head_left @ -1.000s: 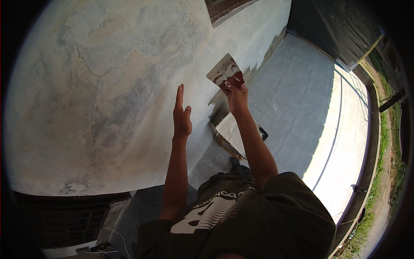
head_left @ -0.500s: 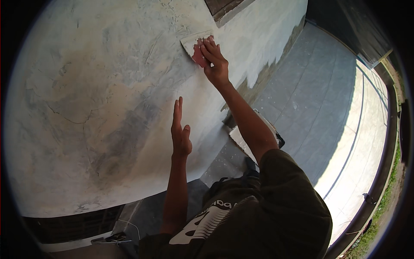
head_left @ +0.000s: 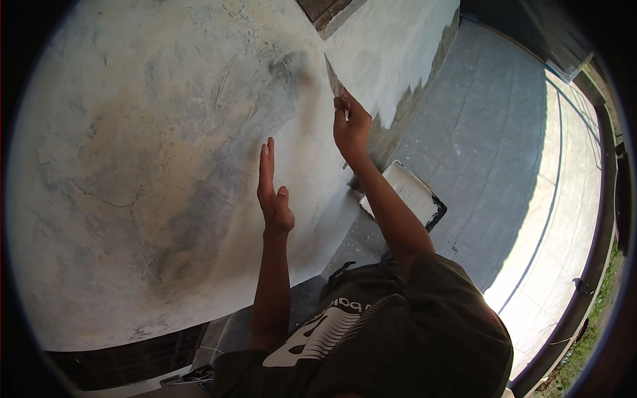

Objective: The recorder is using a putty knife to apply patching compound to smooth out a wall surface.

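Note:
A flat putty scraper is gripped in my right hand, the fingers closed around its back edge. Its thin blade shows nearly edge-on and points up, seemingly off the wall. The wall is patchy white and grey, with smeared filler, fine cracks and darker stains. My left hand holds nothing; its fingers are straight and its thumb stands apart. It is beside the wall, and I cannot tell whether it touches the surface.
A black-rimmed tray coated with white material stands on the grey tiled floor, partly behind my right forearm. A brown-framed opening cuts into the wall at the top. Sunlit tiles, a dark border and grass lie at the right.
My right hand has drawn the scraper back to the right and turned its blade from face-on to edge-on. My left hand has barely moved. More of the tray shows.

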The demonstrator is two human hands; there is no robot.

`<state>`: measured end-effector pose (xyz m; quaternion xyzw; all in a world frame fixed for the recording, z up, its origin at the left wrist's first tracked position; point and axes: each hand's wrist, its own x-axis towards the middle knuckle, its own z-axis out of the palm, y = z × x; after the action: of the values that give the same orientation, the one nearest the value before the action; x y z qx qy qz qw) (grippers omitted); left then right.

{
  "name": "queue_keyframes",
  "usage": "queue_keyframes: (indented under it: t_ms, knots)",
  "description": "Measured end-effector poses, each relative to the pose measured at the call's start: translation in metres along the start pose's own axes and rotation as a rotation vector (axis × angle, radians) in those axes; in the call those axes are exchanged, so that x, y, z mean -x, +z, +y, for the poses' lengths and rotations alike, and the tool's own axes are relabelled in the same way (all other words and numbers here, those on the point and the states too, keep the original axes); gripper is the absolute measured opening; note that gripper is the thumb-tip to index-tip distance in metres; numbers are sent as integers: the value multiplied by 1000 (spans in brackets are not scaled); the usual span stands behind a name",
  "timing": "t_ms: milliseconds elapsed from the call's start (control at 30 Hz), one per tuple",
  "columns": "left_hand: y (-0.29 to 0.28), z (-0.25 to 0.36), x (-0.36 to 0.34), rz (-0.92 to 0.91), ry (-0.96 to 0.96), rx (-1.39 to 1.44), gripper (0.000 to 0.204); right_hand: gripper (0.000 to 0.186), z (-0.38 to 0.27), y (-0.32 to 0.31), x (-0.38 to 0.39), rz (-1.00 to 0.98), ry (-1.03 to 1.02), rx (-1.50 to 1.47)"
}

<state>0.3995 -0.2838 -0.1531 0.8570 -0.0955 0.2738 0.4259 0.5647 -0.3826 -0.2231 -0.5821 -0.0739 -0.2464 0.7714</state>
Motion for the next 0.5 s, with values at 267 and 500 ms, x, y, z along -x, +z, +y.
queue_keyframes:
  t_ms: [267,500]
  knots:
    - [6,0,-6,-1,56,25,76,62,11,42,30,-250,-376,187]
    - [14,-3,-9,-6,82,42,76,47,28,-31,102,-313,-112,106]
